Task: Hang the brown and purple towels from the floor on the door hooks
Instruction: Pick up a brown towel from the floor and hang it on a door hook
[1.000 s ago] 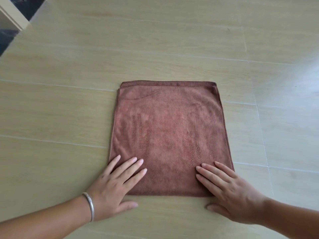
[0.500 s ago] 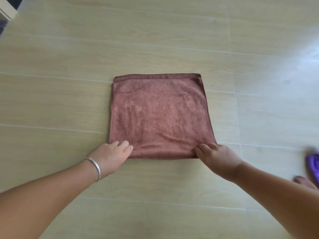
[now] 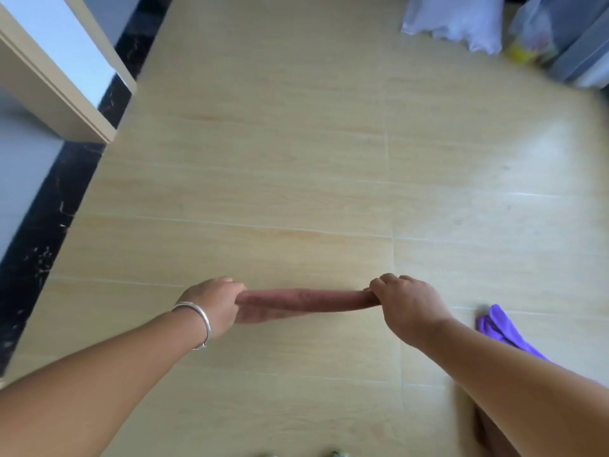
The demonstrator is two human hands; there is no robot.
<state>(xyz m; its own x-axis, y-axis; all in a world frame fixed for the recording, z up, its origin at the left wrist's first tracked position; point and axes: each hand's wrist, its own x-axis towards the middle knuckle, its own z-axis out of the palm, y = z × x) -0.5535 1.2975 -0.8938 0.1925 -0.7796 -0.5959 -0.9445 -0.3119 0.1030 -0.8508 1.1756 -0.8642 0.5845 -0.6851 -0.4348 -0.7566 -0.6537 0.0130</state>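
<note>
Head view, surroundings: pale wood-look tiled floor with thin light grout lines; a black speckled strip runs along the floor's edge from 11 to 8 o'clock; a cream-edged white panel at 10 o'clock; white plastic bags at 1 o'clock, blurred; a grey-blue box-like thing at 2 o'clock, too blurred to name
Head view, brown towel: near centre at 6 o'clock, lifted off the floor, stretched flat between both hands, seen nearly edge-on as a thin soft band; its shadow lies on the tiles just below
Head view, left hand: at 7 o'clock, fingers curled tight on the towel's left end; a plain silver bangle circles the wrist
Head view, right hand: at 5 o'clock, knuckles up, fingers clenched round the towel's right end
Head view, purple towel: on the floor at 4 o'clock, bunched, partly hidden by the right forearm; apart from the brown towel
Head view, in the way: nothing lies between the hands and the camera
</note>
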